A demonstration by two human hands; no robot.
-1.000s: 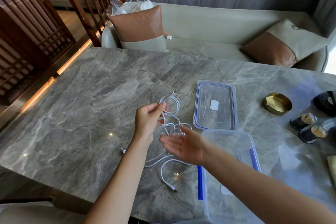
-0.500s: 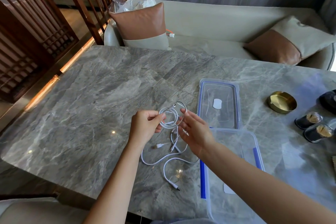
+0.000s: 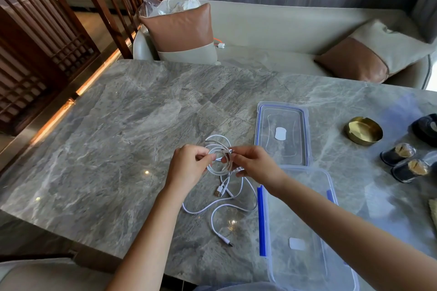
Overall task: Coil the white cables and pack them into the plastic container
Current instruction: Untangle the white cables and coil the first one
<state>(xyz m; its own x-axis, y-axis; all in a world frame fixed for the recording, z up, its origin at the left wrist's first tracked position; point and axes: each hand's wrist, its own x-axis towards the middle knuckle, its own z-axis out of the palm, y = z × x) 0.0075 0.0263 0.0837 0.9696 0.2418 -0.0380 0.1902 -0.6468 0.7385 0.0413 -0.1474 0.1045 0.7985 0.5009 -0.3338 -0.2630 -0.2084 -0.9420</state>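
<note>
Head view: our left hand [image 3: 189, 165] and right hand [image 3: 255, 165] both pinch a small coil of white cable [image 3: 221, 156] above the desk [image 3: 118, 149], tail trailing loose. The plastic container [image 3: 307, 262], near right, holds no cable yet. Early going, we reckon.
</note>
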